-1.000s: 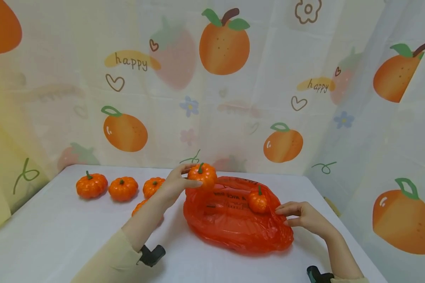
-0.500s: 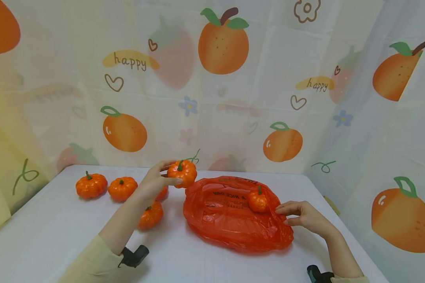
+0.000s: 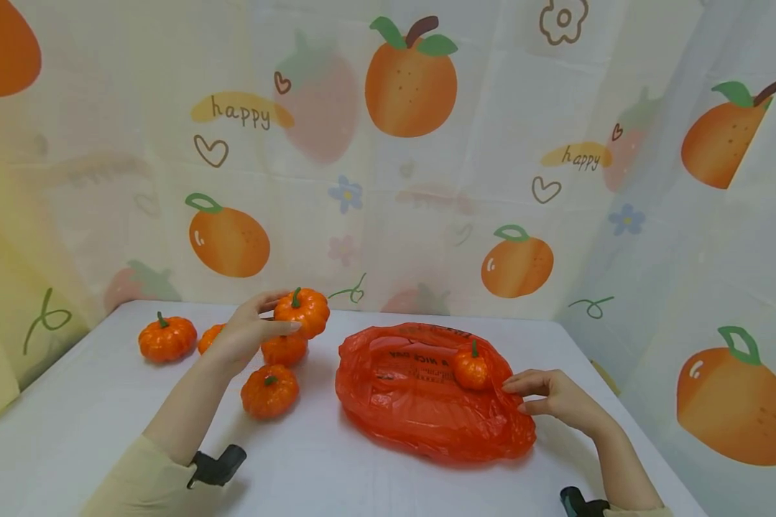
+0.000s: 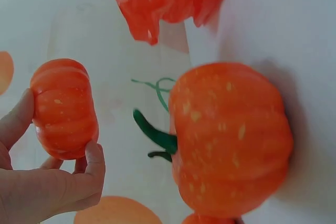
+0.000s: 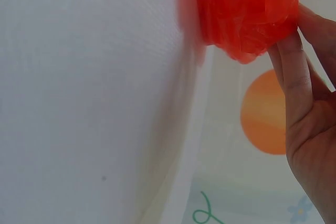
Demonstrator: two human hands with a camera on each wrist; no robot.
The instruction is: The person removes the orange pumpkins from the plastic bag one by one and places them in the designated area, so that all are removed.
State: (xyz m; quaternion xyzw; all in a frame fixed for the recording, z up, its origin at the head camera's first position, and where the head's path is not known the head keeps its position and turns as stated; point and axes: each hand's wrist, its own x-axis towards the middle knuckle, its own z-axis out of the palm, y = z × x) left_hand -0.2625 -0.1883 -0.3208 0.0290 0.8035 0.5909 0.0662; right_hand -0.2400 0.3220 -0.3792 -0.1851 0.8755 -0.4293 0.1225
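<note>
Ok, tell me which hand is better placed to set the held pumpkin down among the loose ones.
Probably the left hand: it grips the held pumpkin, near the loose pumpkins. The right hand is farther from them, pinching the edge of the red bag.

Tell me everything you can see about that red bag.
The red bag looks like thin, crinkled, translucent plastic, with black lettering showing reversed. It lies slumped on the white table, its mouth open. One orange pumpkin sits inside, toward the right; the right hand pinches the bag's right edge.
</note>
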